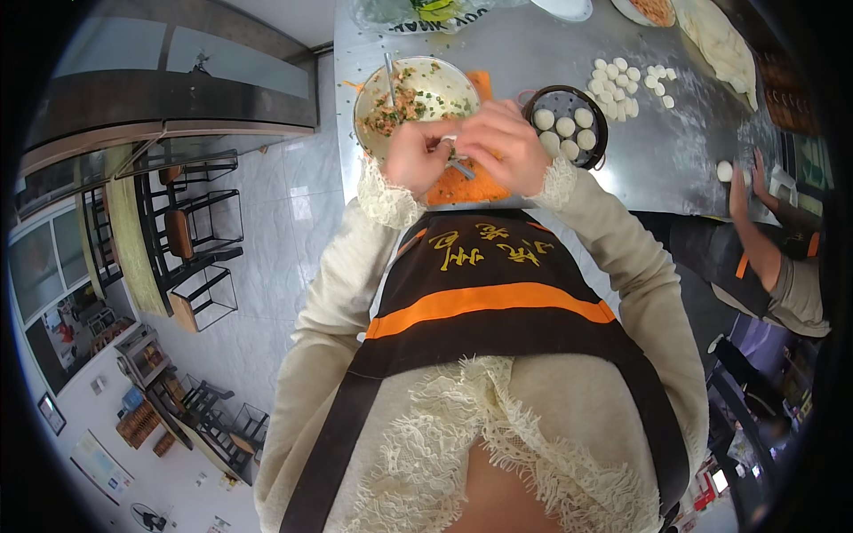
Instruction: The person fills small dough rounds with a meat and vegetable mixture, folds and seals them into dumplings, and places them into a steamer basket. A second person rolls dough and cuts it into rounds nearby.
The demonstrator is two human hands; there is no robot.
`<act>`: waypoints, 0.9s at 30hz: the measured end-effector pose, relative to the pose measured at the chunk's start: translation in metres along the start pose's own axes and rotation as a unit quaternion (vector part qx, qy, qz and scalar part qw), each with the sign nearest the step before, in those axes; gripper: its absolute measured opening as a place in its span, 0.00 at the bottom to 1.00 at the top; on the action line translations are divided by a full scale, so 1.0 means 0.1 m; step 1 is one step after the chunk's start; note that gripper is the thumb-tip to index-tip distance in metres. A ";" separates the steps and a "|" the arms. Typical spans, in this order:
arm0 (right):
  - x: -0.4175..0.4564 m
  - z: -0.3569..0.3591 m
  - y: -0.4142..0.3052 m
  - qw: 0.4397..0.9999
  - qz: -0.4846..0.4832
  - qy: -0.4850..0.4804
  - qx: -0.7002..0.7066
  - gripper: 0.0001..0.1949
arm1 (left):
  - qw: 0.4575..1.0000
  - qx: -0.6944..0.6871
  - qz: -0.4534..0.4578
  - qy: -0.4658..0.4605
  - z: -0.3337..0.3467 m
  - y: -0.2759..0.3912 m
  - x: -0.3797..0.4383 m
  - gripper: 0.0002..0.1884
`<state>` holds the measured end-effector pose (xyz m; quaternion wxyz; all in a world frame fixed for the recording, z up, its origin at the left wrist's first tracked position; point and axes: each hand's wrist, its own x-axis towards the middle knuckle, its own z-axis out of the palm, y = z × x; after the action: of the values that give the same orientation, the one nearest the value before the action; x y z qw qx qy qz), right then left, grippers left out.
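Observation:
My left hand (418, 154) and my right hand (501, 143) meet just over the near edge of the filling bowl. Their fingertips pinch a small white piece of dough (450, 138), mostly hidden by the fingers, with a bit of filling showing below it. The pale bowl (461, 81) holds minced filling (400, 114) flecked with chopped green, and a metal utensil handle (390, 72) leans out of it. Below my hands, a flat metal tool (462, 169) shows over an orange mat or cloth (476, 191). To the right, a dark round steamer basket (604, 136) holds several round buns (565, 126).
Several small dough pieces (616, 83) lie on the floured steel table (526, 46). Beyond are a large dough slab (716, 50), another bowl of filling (650, 12) and a plastic bag (426, 16). At right, a co-worker's hands (740, 193) are beside a dough ball (724, 171).

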<state>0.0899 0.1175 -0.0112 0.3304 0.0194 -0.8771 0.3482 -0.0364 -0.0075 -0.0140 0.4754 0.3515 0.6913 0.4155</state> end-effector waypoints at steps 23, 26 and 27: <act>-0.57 -0.74 0.32 0.992 0.108 -0.066 0.001 0.05 | 0.983 -0.181 -0.011 0.026 0.64 0.31 0.11 0.39; -0.81 -0.97 0.69 0.946 0.320 -0.042 0.002 0.03 | 0.975 -0.212 -0.059 0.009 0.49 0.03 0.12 0.37; -0.88 -0.97 0.86 0.920 0.390 -0.039 0.010 0.04 | 0.964 -0.263 -0.045 0.008 0.45 0.00 0.09 0.37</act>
<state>0.1905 0.2262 -0.0622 0.1339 -0.3074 -0.8237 0.4573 0.0039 0.0112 -0.0269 0.5638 0.1791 0.5767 0.5634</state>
